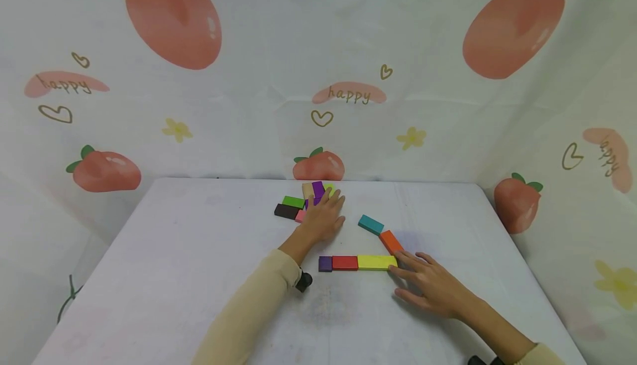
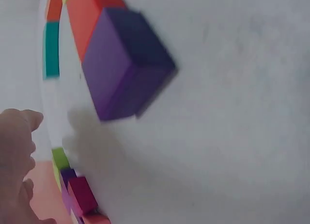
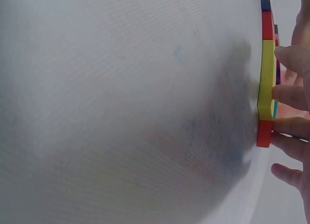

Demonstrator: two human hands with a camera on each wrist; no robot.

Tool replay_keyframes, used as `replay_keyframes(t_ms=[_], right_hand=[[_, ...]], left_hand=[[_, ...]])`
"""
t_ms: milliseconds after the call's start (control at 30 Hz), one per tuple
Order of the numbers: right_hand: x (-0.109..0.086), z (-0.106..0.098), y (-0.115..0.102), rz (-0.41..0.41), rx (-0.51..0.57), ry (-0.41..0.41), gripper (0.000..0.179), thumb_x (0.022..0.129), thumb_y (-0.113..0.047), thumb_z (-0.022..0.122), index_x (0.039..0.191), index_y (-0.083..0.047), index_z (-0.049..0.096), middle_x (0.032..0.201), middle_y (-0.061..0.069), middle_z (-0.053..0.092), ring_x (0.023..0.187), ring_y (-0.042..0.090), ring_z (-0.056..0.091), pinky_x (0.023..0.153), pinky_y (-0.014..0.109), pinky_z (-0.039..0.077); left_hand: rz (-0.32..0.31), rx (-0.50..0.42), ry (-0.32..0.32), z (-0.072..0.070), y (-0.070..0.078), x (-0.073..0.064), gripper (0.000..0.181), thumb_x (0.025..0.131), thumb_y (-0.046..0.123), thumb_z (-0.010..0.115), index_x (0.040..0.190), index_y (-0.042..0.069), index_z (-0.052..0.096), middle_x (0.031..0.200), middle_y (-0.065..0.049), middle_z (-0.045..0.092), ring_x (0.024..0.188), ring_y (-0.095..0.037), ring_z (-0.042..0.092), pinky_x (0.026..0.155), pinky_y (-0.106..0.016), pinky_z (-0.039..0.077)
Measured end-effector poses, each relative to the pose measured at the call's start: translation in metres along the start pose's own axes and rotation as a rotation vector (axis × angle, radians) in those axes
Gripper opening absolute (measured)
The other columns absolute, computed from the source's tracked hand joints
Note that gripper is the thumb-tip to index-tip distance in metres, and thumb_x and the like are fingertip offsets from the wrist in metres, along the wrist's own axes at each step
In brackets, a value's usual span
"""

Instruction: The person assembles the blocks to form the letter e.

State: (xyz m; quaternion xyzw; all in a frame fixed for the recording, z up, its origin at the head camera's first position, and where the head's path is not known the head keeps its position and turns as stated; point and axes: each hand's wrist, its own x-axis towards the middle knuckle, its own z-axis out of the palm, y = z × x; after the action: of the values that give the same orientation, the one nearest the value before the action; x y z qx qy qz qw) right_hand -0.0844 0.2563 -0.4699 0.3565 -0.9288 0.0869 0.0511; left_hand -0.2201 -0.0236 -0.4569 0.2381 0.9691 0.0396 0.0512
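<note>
Where the fingers lie: right hand [image 1: 430, 287] spread, tips at the yellow block [image 1: 375, 262] and orange block [image 1: 390, 241]; left hand [image 1: 323, 219] spread over a block cluster [image 1: 290, 207].
Row: three, end to end; purple block [image 1: 325, 264], red block [image 1: 345, 263], yellow; long axis left-right.
Slanted pair: two; orange, teal block [image 1: 371, 224]; far ends point left, orange steeper.
Cluster: at least six, near the table's [image 1: 149, 276] far edge; full count hidden.
</note>
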Motion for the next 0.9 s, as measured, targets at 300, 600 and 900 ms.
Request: replay_keyframes(t_ms=[300,600,900], right_hand=[[0.000,-0.001,-0.001,0.006,0.001,-0.010,0.047,0.089,-0.042,0.072,0.127,-0.014,0.070,0.139,0.016,0.057,0.125,0.032,0.057,0.100,0.057,0.045],[0.000,-0.002,-0.003,0.018,-0.005,-0.025,0.047,0.088,-0.042,0.072,0.126,-0.014,0.070,0.138,0.016,0.058,0.124,0.031,0.058,0.100,0.058,0.045],[0.001,-0.003,-0.003,0.034,-0.012,-0.049,0.047,0.089,-0.043,0.072,0.126,-0.015,0.070,0.139,0.015,0.058,0.124,0.032,0.058,0.100,0.058,0.045]], left_hand=[[-0.038,-0.020,-0.083,0.001,-0.010,0.000,0.059,0.105,0.042,0.041,0.157,0.017,0.032,0.163,-0.003,0.026,0.152,-0.026,0.014,0.115,-0.066,0.014],[0.039,-0.073,-0.125,0.000,-0.005,-0.004,0.059,0.105,0.042,0.040,0.158,0.018,0.029,0.163,-0.001,0.028,0.153,-0.023,0.011,0.116,-0.063,0.014],[0.124,-0.072,-0.140,-0.001,0.000,-0.016,0.057,0.104,0.041,0.044,0.157,0.021,0.033,0.160,0.001,0.034,0.152,-0.021,0.014,0.117,-0.060,0.016]])
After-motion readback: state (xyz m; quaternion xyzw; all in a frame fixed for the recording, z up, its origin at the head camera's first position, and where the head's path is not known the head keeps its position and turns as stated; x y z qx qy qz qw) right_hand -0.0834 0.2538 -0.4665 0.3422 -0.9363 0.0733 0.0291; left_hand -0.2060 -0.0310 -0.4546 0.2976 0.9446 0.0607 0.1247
